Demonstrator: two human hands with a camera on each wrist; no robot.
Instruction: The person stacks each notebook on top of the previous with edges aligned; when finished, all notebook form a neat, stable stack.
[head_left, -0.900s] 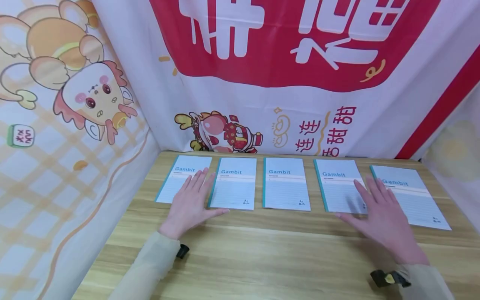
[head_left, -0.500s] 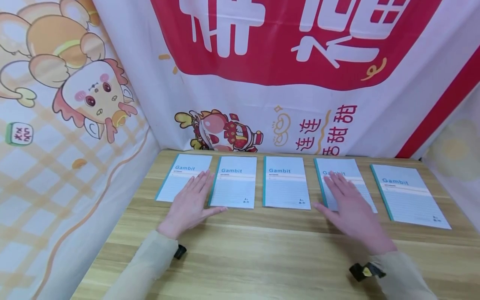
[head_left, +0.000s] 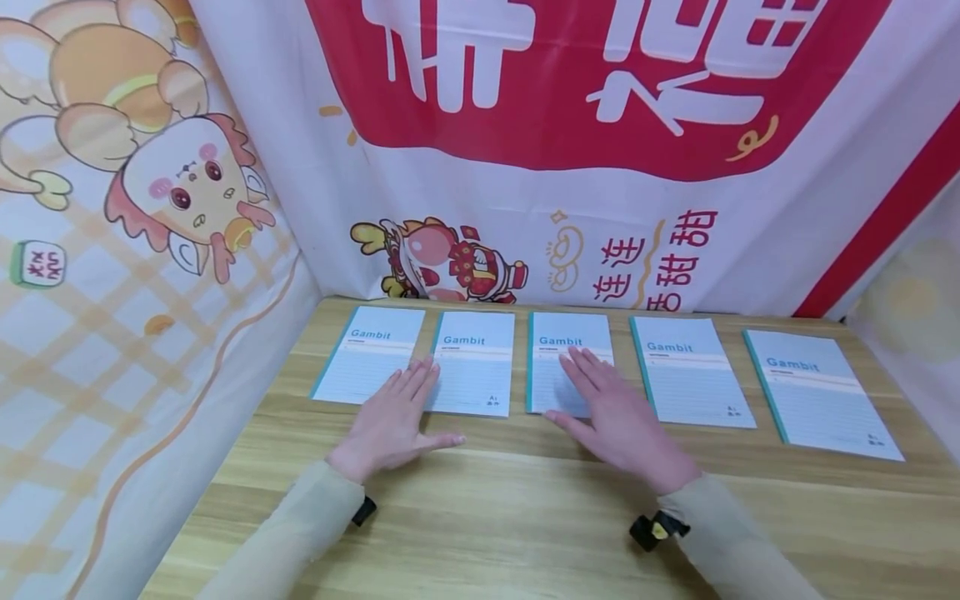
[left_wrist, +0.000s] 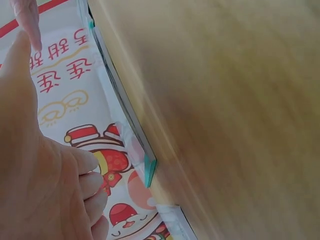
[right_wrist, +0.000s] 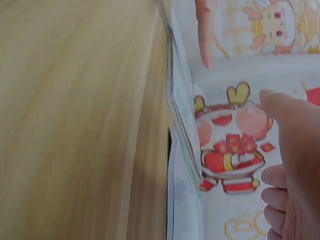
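Observation:
Several pale blue "Gambit" notebooks lie in a row, each with a teal spine. My left hand [head_left: 393, 421], fingers straight and thumb spread, is over the lower edges of the leftmost notebook [head_left: 371, 358] and the notebook beside it [head_left: 476, 367]. My right hand [head_left: 618, 417] is held flat over the middle notebook [head_left: 547, 379], overlapping its lower right part, thumb pointing left. Neither hand grips anything. In the left wrist view, the left hand [left_wrist: 45, 175] is above a notebook's edge [left_wrist: 125, 105]; the right wrist view shows the right hand [right_wrist: 300, 145] likewise apart from the notebooks.
Two more notebooks, one right of the middle [head_left: 697, 383] and one at the far right [head_left: 828, 396], lie on the wooden table [head_left: 510, 517]. A printed cloth [head_left: 465, 192] hangs right behind the row. Another patterned cloth [head_left: 150, 350] borders the left side.
My right hand has swept left, from between the two rightmost notebooks to the middle one. My left hand has shifted slightly right and toward me. The notebooks stay in place.

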